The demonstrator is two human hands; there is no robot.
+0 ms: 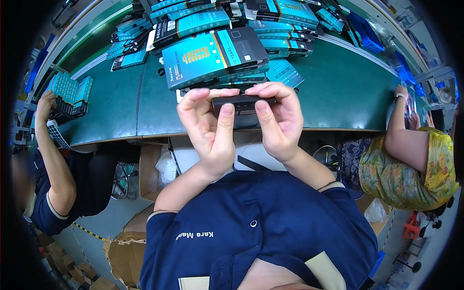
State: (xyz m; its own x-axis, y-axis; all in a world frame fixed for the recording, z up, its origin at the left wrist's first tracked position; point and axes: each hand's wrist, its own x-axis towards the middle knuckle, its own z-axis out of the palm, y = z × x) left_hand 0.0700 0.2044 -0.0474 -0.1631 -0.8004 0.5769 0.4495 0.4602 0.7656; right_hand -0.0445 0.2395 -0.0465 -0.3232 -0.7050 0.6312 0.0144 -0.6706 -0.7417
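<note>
Between my two hands, just over the near edge of the table, is a dark flat box (245,111), seen edge-on with a small pale label on its side. My left hand (209,128) pinches its left end, thumb on the near side and fingers over the top. At the right end, my right hand (279,121) grips it the same way. Its far face is hidden from me. Right behind my hands lies a stack of teal-and-black printed boxes (212,55), the top one face up.
More teal-and-black boxes (285,41) are heaped farther back on the green table (338,92). A person at the left has a hand (46,101) on a box pile (72,94). Another person's arm (396,116) rests at the right edge. Blue bins (365,31) stand back right.
</note>
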